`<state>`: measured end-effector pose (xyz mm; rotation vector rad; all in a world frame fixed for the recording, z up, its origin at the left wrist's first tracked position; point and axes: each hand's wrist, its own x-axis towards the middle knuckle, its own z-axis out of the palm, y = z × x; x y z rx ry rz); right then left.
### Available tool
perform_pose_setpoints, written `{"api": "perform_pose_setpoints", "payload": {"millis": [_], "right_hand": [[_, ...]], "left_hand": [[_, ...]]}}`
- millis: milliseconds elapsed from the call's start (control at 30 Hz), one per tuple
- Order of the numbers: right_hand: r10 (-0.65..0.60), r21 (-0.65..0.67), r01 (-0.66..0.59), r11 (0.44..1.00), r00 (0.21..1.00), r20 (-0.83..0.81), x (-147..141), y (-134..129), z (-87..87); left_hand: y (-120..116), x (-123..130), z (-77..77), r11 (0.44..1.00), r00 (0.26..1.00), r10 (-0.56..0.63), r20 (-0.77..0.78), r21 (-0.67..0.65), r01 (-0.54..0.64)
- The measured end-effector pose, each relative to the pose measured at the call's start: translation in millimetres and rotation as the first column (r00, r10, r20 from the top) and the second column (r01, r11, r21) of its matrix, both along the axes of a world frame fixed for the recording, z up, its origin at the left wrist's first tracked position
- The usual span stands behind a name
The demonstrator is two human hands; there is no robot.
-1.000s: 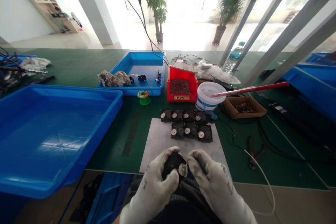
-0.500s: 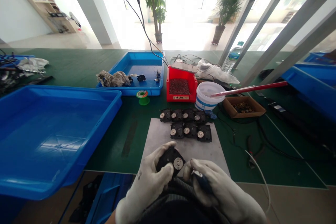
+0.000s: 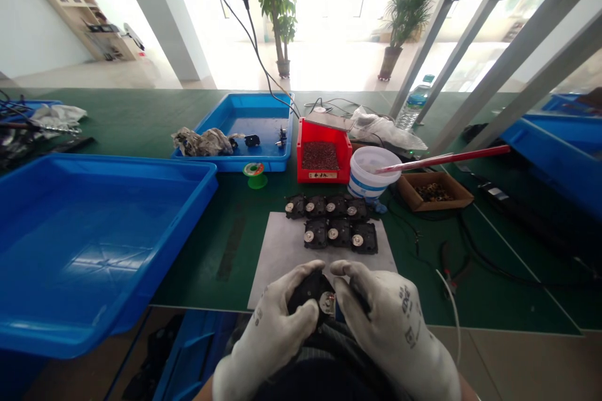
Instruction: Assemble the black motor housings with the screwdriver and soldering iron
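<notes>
My left hand [image 3: 277,322], in a white glove, grips a black module [image 3: 305,291] by its edges, thumb on top. A silvery round disc [image 3: 327,304] sits on the module's right part. My gloved right hand [image 3: 383,310] is curled round a dark object, mostly hidden by the fingers, close against the disc. Beyond both hands, several similar black modules [image 3: 339,235] with round discs lie in two rows at the far end of a pale sheet [image 3: 277,244].
A large blue tray [image 3: 188,200] stands at the left. Behind the modules are a blue tray [image 3: 249,166], a red bin [image 3: 324,177], a white bucket [image 3: 371,178] and a cardboard box [image 3: 435,205]. Pliers [image 3: 449,269] lie at the right. Metal beams [image 3: 512,56] slant overhead.
My right hand has turned over, its back now facing up, and has moved in against the module. My left hand and the module have shifted slightly right and nearer to me.
</notes>
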<state>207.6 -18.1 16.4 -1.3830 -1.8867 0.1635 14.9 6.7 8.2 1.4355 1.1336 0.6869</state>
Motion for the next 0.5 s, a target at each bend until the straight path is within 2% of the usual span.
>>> {"api": "perform_pose_setpoints", "payload": {"millis": [200, 367, 500], "right_hand": [[0.021, -0.051, -0.021, 0.998, 1.000, -0.005, 2.4, 10.9, 9.2], [-0.020, 0.056, 0.016, 0.998, 0.997, 0.075, 12.2, 35.9, 22.3], [-0.076, 0.128, 0.060, 0.990, 0.989, 0.126, 20.9, 62.2, 33.7]], "left_hand": [[8.0, 4.0, 6.5, 0.999, 0.997, 0.034, 0.071, 0.027, -0.036], [33.9, 16.2, 21.9, 0.996, 0.994, 0.001, 0.107, 0.088, -0.010], [62.6, 26.8, 30.3, 0.974, 0.996, 0.008, 0.087, 0.224, -0.028]]}}
